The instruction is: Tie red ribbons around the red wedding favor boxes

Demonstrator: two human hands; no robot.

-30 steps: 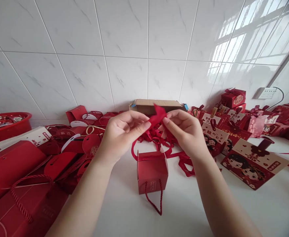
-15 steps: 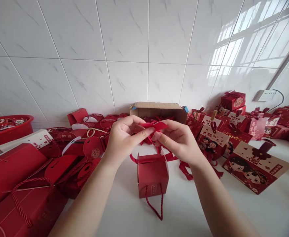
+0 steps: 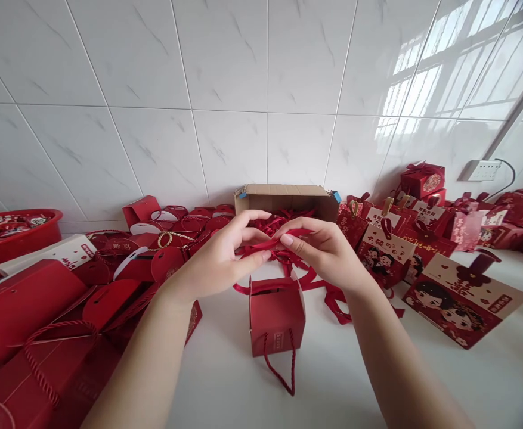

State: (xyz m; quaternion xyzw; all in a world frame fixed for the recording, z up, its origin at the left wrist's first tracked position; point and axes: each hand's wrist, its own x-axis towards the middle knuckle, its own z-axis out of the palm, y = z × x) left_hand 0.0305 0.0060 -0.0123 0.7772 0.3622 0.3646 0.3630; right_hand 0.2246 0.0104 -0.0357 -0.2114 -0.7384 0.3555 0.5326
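Between my two hands runs a red ribbon (image 3: 261, 245), held up above the table. My right hand (image 3: 318, 250) pinches it between thumb and fingers. The fingers of my left hand (image 3: 225, 253) are curled about the ribbon's other part, thumb below. Just beneath stands a small red gift box (image 3: 277, 316) with a twisted cord handle (image 3: 280, 375) hanging down its near face. Another length of red ribbon (image 3: 243, 289) lies behind the box's top. My hands partly hide the ribbon pile behind them.
An open cardboard box (image 3: 288, 190) with red ribbons stands against the tiled wall. Many red boxes (image 3: 24, 310) crowd the left, near a red basin (image 3: 50, 229). Printed gift boxes (image 3: 462, 298) stand on the right. A loose ribbon (image 3: 339, 307) lies on the white table (image 3: 333, 381).
Both hands have come down slightly, and my left hand has shifted left. The ribbon between them now looks narrower and more gathered. The small box stays put.
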